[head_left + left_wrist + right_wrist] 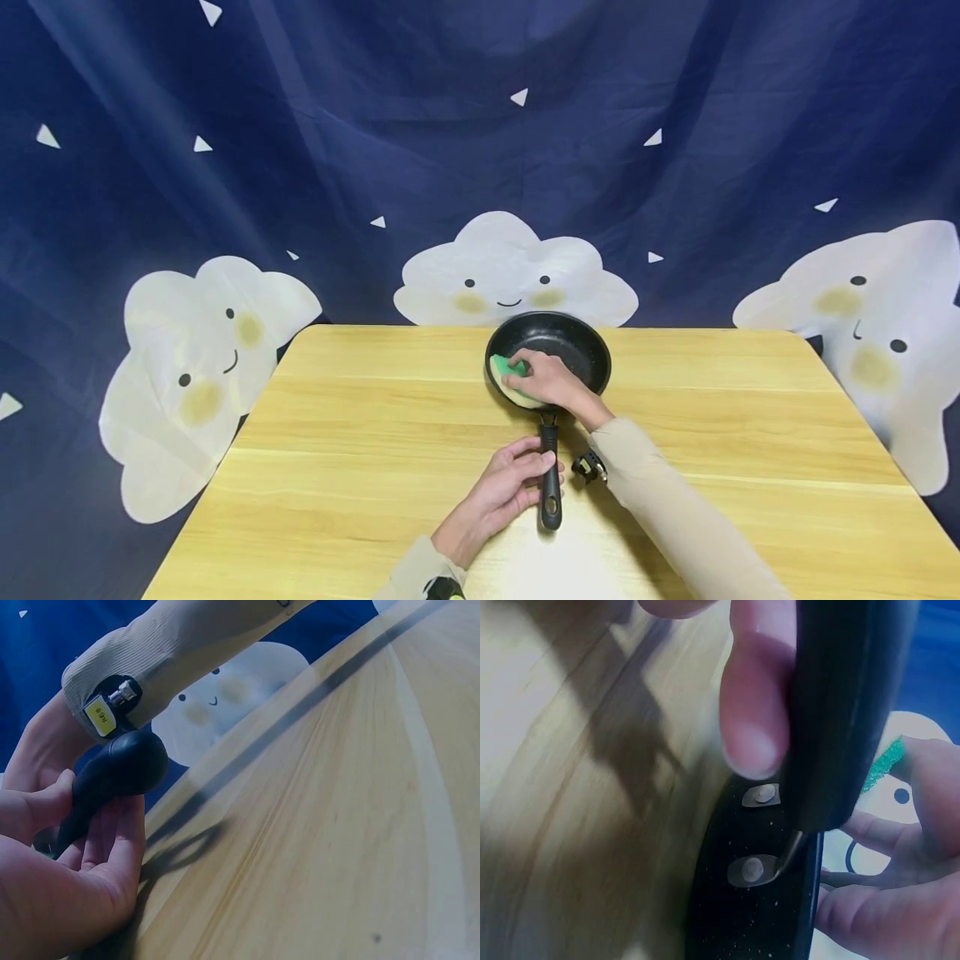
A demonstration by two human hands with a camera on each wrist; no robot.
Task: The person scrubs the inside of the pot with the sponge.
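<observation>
A black frying pan (564, 337) is at the far middle of the wooden table, its handle (550, 500) pointing toward me. My left hand (510, 490) grips that handle, thumb on top and fingers beneath; the left wrist view shows the handle's rounded end (139, 761) close up. Inside the pan, at its left wall, my right hand (551, 382) holds a sponge (498, 367) with a green face and a pale cream body. In the right wrist view the green scouring face (885, 763) shows beside the right hand (907, 900), and two rivets (754, 870) mark the pan's outer side.
The wooden table (360, 417) has rounded far corners. Behind it hangs a dark blue curtain (450, 125) with white clouds and small triangles. A small black device (589, 467) is at the right wrist, another (444, 588) at the left.
</observation>
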